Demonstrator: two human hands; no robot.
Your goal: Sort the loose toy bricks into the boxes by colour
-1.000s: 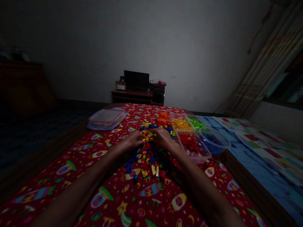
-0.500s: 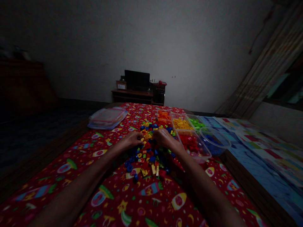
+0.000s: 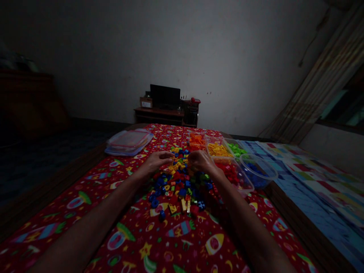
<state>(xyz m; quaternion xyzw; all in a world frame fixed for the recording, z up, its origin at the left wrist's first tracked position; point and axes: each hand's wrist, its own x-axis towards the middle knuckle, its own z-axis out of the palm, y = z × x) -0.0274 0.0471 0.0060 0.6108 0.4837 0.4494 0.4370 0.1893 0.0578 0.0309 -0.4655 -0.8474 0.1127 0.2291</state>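
A pile of small plastic toy bricks [image 3: 178,184] in blue, yellow, red and green lies spread on the red patterned cloth [image 3: 182,254]. At the pile's left edge is my left hand [image 3: 157,160], its fingers and thumb a little apart beside yellow bricks [image 3: 176,166]; no held brick shows. My right hand [image 3: 200,160] hovers at the right side of the pile with its fingers curled in. Whatever those fingers hold is hidden in shadow.
To the right stand clear containers of sorted bricks: orange [image 3: 196,140], yellow [image 3: 218,149], green [image 3: 236,149], red [image 3: 229,173] and blue [image 3: 257,174]. Stacked lids [image 3: 129,142] lie at the left. Behind the table is a desk with a monitor [image 3: 165,96].
Both hands have shifted slightly away from me and up. My left hand's fingers have parted more, and more bricks show in the middle of the pile.
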